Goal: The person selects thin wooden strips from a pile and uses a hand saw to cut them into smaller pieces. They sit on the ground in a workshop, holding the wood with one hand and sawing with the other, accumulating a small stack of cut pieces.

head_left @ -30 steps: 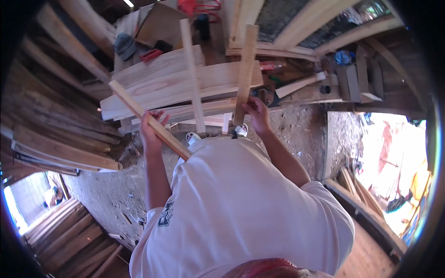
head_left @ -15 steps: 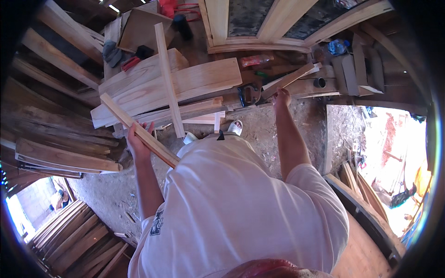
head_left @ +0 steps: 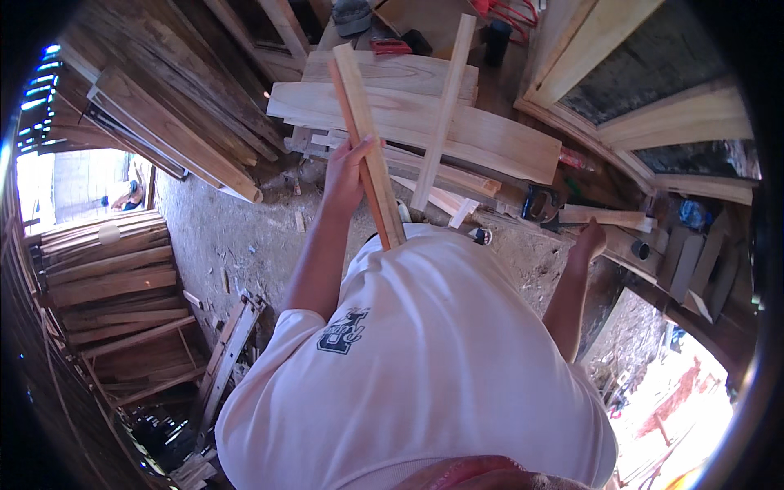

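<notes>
My left hand (head_left: 347, 175) is raised in front of my chest and grips two long wooden slats (head_left: 365, 139), one pale and one reddish, which stand nearly upright and lean slightly to the left. My right hand (head_left: 590, 242) is stretched out to the right with nothing in it. It hangs just below a short pale wood strip (head_left: 608, 218) that lies on the cluttered bench. My white T-shirt fills the lower middle of the view.
Wide pale planks (head_left: 408, 122) are stacked ahead, with a thin slat (head_left: 445, 106) lying across them. A hand saw (head_left: 539, 200) lies near the bench. Stacked boards (head_left: 106, 278) stand at the left, wooden door frames (head_left: 653, 122) at the upper right. A small frame (head_left: 229, 351) lies on the dirt floor.
My left hand has lifted the slats and turned them more upright. My right hand let go of an upright slat and moved right toward the bench. My view turned to the right.
</notes>
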The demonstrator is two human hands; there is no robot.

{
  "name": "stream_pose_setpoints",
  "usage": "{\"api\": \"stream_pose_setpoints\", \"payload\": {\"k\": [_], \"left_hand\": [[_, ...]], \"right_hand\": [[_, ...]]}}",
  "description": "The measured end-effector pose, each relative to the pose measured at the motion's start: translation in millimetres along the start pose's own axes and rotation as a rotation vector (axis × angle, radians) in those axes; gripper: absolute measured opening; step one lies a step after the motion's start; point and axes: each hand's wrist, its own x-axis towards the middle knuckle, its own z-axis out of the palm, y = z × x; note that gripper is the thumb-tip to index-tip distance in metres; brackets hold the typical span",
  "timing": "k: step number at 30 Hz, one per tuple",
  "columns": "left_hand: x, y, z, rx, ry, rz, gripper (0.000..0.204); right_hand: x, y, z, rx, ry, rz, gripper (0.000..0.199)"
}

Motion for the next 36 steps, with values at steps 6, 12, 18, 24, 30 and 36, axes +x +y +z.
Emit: {"api": "stream_pose_setpoints", "payload": {"k": [6,12,18,24,30,36], "left_hand": [[18,-2,17,-0.028,-0.117,-0.023,0.034],[35,7,29,0.007,-0.139,-0.006,0.033],[38,6,-9,-0.090,-0.127,-0.022,0.036],[32,3,-54,-0.173,-0.065,0.009,0.033],[45,-12,-75,-0.215,-0.044,0.019,0.029],[124,-10,-35,-0.044,-0.209,0.052,0.028]], "right_hand": [[-271,-233,41,0.203,-1.150,-0.235,0.034],[-344,-258,131,0.040,-1.290,-0.446,0.034],[-306,-246,127,0.227,-1.024,-0.152,0.026],[-261,-187,133,0.218,-0.878,0.003,0.022],[-263,-163,149,0.246,-0.842,0.043,0.020],[-267,-168,151,0.283,-0.874,0.053,0.020]]}}
